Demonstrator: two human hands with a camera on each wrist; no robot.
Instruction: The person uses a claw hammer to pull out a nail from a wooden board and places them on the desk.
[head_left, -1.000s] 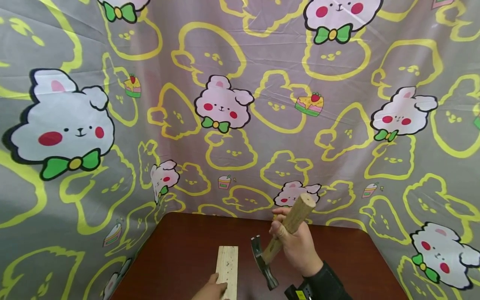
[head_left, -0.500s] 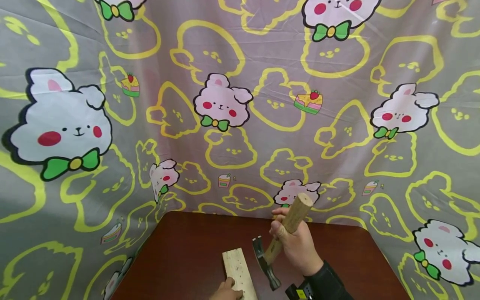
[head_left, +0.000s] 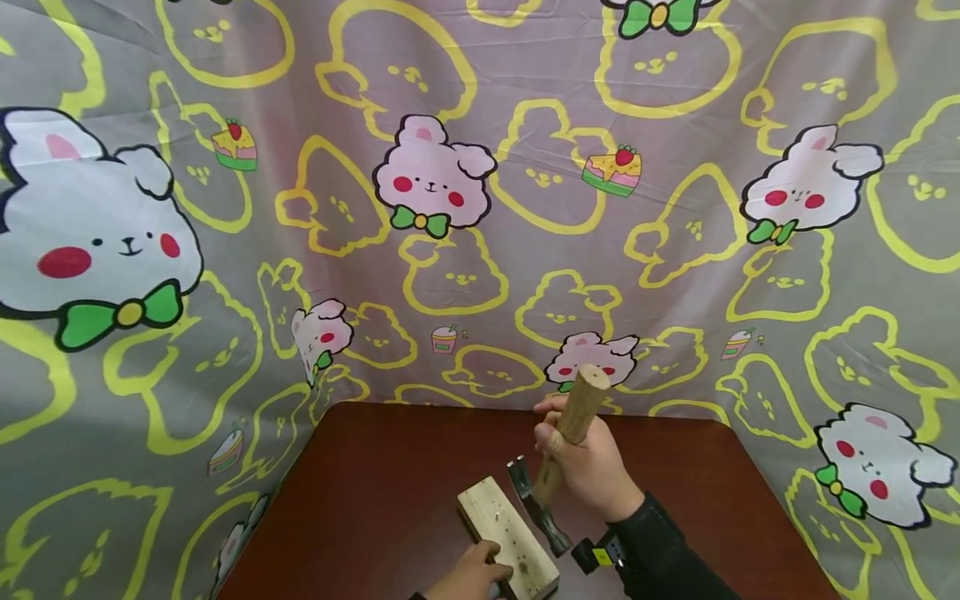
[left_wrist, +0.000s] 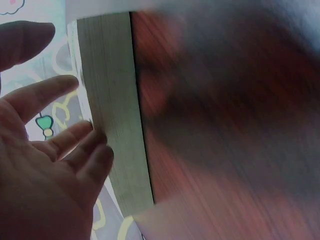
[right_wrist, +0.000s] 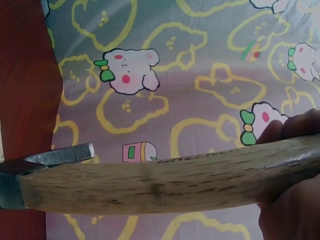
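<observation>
A pale wooden block [head_left: 510, 537] lies slanted on the dark red table [head_left: 375, 483]. My left hand [head_left: 474, 572] rests against its near left end. In the left wrist view the fingers [left_wrist: 82, 137] lie fairly straight against the block's side [left_wrist: 115, 110], with the thumb held apart. My right hand [head_left: 588, 467] grips the wooden handle [head_left: 576, 408] of a claw hammer. Its steel head [head_left: 536, 504] hangs just right of the block, close above the table. The right wrist view shows the handle [right_wrist: 150, 182], the claw [right_wrist: 60, 154] and my fingers [right_wrist: 290, 135] curled round the handle.
A grey cloth printed with yellow outlines and cartoon rabbits [head_left: 431, 179] hangs behind the table and down both sides. A black sleeve and a wrist strap [head_left: 600, 557] cover my right forearm. The table's far half [head_left: 675, 483] shows only bare wood.
The block has turned clockwise, its far end swinging left and its near end right. My left hand moved right with it. The hammer stays gripped, shifted slightly left.
</observation>
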